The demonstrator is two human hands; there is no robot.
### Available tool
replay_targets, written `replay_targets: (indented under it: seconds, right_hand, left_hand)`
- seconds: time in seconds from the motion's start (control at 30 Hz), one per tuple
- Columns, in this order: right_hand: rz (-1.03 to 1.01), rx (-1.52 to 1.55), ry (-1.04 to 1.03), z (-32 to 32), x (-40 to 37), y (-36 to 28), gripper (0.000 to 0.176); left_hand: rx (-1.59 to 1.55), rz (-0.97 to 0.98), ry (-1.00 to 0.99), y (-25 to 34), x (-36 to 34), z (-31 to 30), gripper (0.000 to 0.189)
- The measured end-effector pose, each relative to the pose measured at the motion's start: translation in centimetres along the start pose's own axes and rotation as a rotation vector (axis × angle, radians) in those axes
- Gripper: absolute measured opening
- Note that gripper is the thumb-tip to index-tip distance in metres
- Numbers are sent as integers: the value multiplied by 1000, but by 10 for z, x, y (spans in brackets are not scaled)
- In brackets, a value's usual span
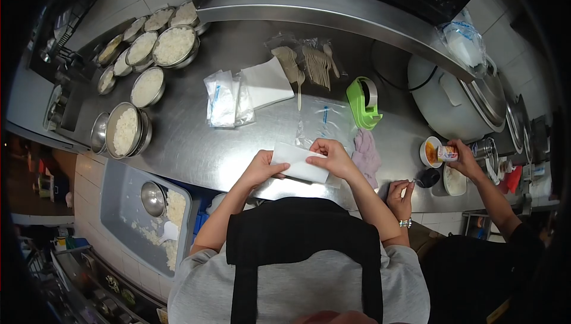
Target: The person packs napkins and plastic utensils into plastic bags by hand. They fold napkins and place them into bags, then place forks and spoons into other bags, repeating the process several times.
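A folded white paper napkin (pixel 300 163) is held between my two hands at the front edge of the steel counter. My left hand (pixel 262 168) pinches its left end, thumb on top. My right hand (pixel 334 159) grips the right end, with the thumb lying across the paper. Just beyond my hands lies a clear plastic bag (pixel 330 120). Further back are a stack of white napkins (pixel 269 83) and a pile of clear plastic packets (pixel 223 101). Pale disposable spoons (pixel 286 62) and forks (pixel 317 67) lie behind them, with one loose spoon (pixel 299 91) nearer me.
A green tape dispenser (pixel 361 105) and a lilac cloth (pixel 367 156) are to the right. Several metal bowls of rice (pixel 173 44) stand left, above a grey tub (pixel 113 205). At right, a co-worker's hand (pixel 465 160) tilts a container over a bowl (pixel 429 157), near a large pot (pixel 437 98).
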State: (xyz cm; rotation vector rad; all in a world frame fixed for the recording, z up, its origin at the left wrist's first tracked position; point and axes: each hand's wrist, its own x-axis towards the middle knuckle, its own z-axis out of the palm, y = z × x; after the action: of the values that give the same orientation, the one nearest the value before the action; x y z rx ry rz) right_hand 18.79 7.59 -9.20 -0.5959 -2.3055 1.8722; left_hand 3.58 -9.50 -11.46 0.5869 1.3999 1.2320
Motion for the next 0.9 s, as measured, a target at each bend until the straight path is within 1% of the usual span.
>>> replay_targets:
  seconds: [0.03, 0.1, 0.13, 0.17, 0.2, 0.23, 0.27, 0.33, 0.37, 0.4, 0.47, 0.5, 0.53, 0.6, 0.63, 0.67, 0.73, 0.77, 0.83, 0.87, 0.9]
  right_hand:
    - [1, 0, 5, 0, 1, 4, 22]
    - [-367, -18, 60, 0, 3, 8, 36]
    - [-367, -21, 64, -2, 0, 7, 36]
    - [-100, 123, -2, -6, -6, 0, 42]
    - [168, 266, -68, -10, -11, -3, 48]
    - [206, 358, -77, -16, -11, 8, 46]
    - [208, 359, -71, -20, -13, 5, 46]
    - [-133, -81, 196, -28, -19, -16, 48]
    - [-313, -277, 270, -28, -21, -33, 50]
    - [-308, -281, 279, -26, -25, -43, 50]
    - [-337, -399, 33, -22, -28, -56, 54]
    - [-229, -358, -70, -18, -28, -56, 54]
    - [-217, -365, -42, -16, -28, -55, 54]
    - [-118, -478, -76, -12, -31, -51, 48]
    - [-104, -497, -57, -13, -32, -40, 39]
    - [-94, -497, -39, -15, -36, -39, 39]
    - [32, -286, -73, -19, -43, -36, 33]
    - [33, -284, -71, -21, -44, -33, 33]
    - [143, -5, 8, -24, -43, -27, 31]
    - [143, 0, 0, -26, -42, -30, 31]
    - [68, -158, 33, -28, -41, -37, 31]
  left_hand:
    - [-48, 45, 30, 0, -1, 2, 21]
    - [-50, 79, 53, 0, -3, 2, 21]
    - [-54, 114, 80, 1, -3, 2, 20]
    - [-53, 115, 76, 1, -3, 1, 20]
    - [-66, 156, 135, 2, -3, 0, 18]
    - [-78, 197, 194, 2, -2, -1, 17]
    - [-77, 196, 188, 3, -1, -3, 17]
    - [102, 279, 239, 8, 2, -8, 16]
    - [307, 383, 209, 15, 0, -7, 15]
    - [306, 385, 198, 24, -4, -2, 15]
    - [640, 401, -5, 46, -10, 13, 16]
    - [765, 383, -45, 54, -8, 18, 19]
    - [766, 397, -74, 54, -5, 22, 19]
    - [593, 473, -51, 51, -1, 28, 21]
    - [561, 497, -43, 41, 7, 23, 20]
    - [563, 500, -63, 42, 7, 21, 20]
    - [399, 430, -50, 44, 5, 14, 20]
    - [310, 367, -69, 43, 7, 11, 19]
    - [296, 356, -57, 44, 9, 11, 19]
    - [282, 348, -42, 45, 10, 12, 19]
    - [301, 382, -45, 46, 12, 10, 19]
